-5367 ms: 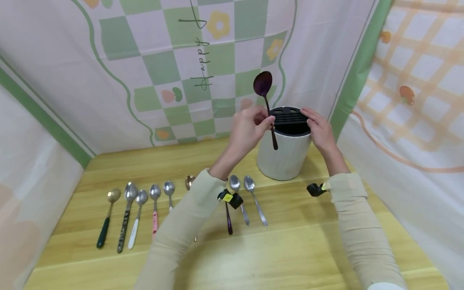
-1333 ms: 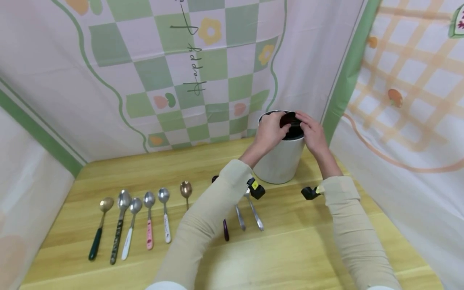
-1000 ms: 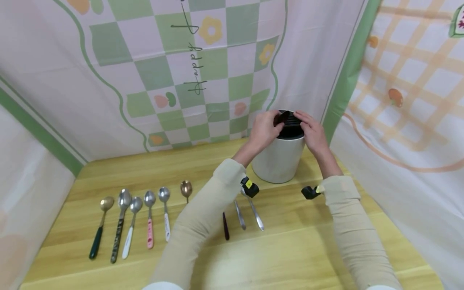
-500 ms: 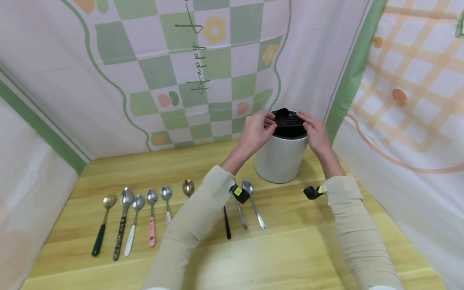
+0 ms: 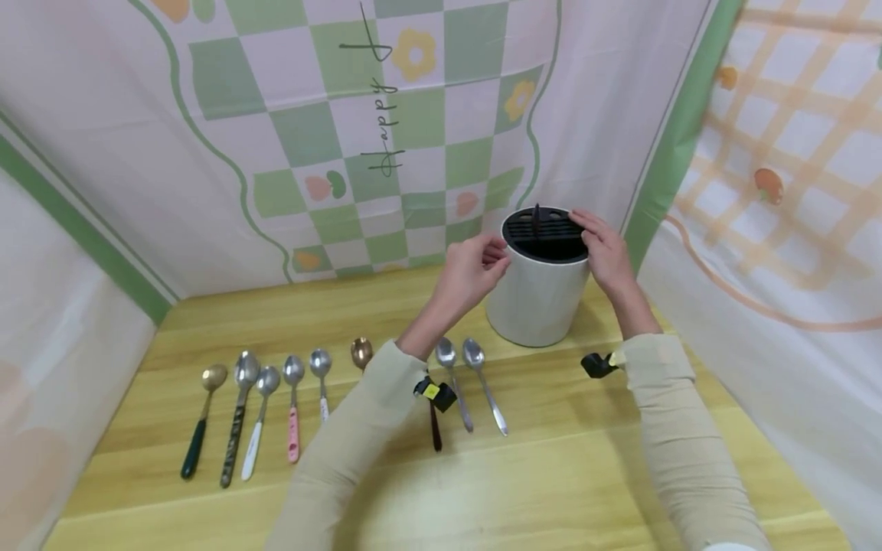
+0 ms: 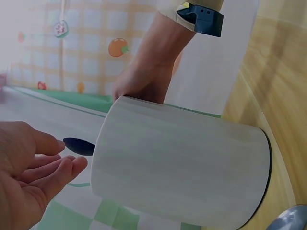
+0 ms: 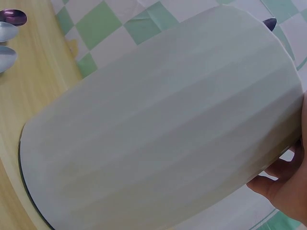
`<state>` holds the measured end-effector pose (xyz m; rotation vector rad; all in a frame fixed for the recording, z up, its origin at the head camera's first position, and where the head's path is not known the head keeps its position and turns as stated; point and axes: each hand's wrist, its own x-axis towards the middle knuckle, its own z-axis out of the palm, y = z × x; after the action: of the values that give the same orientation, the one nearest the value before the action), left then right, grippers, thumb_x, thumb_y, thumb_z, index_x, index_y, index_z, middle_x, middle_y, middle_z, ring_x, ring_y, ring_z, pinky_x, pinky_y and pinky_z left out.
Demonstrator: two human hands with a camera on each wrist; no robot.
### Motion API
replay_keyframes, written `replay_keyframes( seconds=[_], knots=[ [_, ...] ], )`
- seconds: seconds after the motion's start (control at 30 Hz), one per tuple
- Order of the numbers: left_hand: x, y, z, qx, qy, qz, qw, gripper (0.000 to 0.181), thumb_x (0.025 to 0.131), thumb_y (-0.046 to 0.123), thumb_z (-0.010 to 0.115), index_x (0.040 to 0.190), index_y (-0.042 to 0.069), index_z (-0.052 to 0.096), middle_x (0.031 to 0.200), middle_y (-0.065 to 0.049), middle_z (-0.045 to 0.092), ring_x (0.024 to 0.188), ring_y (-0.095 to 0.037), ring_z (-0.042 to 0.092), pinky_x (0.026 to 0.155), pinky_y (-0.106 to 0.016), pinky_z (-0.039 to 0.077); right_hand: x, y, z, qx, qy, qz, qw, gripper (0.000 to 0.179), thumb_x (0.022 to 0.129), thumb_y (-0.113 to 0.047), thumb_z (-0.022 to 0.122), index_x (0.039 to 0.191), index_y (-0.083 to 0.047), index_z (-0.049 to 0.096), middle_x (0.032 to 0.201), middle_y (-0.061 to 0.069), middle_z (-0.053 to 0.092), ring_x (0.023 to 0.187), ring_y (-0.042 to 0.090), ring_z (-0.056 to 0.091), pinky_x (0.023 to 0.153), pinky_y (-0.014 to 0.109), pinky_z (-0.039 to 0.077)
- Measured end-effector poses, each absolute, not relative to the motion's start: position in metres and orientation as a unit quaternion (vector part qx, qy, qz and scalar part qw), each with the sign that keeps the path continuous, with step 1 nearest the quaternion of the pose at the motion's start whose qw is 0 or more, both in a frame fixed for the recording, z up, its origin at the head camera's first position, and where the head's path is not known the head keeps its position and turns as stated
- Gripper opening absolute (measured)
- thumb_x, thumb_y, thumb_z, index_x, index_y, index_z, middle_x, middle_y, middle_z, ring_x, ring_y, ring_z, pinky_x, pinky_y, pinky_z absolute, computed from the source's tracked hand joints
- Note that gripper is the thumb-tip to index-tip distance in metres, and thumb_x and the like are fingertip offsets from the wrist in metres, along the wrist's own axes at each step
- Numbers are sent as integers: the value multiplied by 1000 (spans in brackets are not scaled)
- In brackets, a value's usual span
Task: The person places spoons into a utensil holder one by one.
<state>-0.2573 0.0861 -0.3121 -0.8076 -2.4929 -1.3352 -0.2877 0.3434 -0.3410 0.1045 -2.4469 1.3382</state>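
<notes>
A white cylindrical utensil holder (image 5: 536,306) with a slotted black insert (image 5: 551,249) stands upright on the table. The bowl of a dark purple spoon (image 5: 536,219) pokes up edge-on from the slots, its handle hidden inside; the left wrist view shows the same spoon bowl (image 6: 79,146) just above the rim. Close by on the left, my left hand (image 5: 472,272) holds nothing, its fingers loosely bent and apart from spoon and holder. My right hand (image 5: 606,249) grips the holder's rim on the right, fingers over the top edge.
A row of spoons lies on the wooden table (image 5: 524,490), from a green-handled spoon (image 5: 196,444) at the left to a silver spoon (image 5: 485,386) near the holder. My left sleeve (image 5: 344,444) covers part of the row. Patterned cloth (image 5: 413,138) hangs behind.
The dark purple spoon, earlier raised in my left hand, has gone down into the holder's insert. My left hand has let go and drawn back left. The right hand stays on the rim.
</notes>
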Motion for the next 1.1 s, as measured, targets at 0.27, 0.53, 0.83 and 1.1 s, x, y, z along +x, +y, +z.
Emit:
replay_keyframes(
  seconds=[0.27, 0.53, 0.83, 1.1],
  knots=[
    [-246, 70, -325, -267, -846, -451, 97, 20, 94, 8, 67, 111, -3, 67, 103, -13, 74, 94, -20, 73, 80, -15, 57, -286, 345, -342, 35, -860, 477, 179, 42, 106, -15, 35, 143, -3, 51, 158, 14, 39, 151, 30, 27, 127, 40, 16],
    [-235, 52, -345, -238, -860, -445, 72, 18, 93, 5, 66, 108, -4, 67, 100, -15, 75, 91, -22, 73, 78, -19, 58, -287, 345, -342, 42, -861, 473, 182, 42, 106, -15, 36, 143, -3, 52, 157, 14, 40, 151, 30, 28, 127, 40, 17],
    [-224, 36, -365, -223, -876, -425, 45, 21, 92, 5, 68, 111, -4, 67, 101, -16, 74, 92, -23, 73, 78, -21, 59, -292, 346, -340, 48, -858, 476, 187, 43, 106, -14, 34, 143, -2, 51, 157, 16, 39, 151, 31, 28, 127, 38, 16],
    [-215, 19, -386, -200, -890, -408, 24, 22, 91, 4, 69, 111, -4, 67, 100, -15, 73, 91, -23, 72, 78, -23, 60, -289, 345, -342, 42, -861, 474, 182, 43, 106, -15, 34, 143, -3, 52, 157, 14, 40, 151, 31, 28, 127, 40, 17]
  ],
)
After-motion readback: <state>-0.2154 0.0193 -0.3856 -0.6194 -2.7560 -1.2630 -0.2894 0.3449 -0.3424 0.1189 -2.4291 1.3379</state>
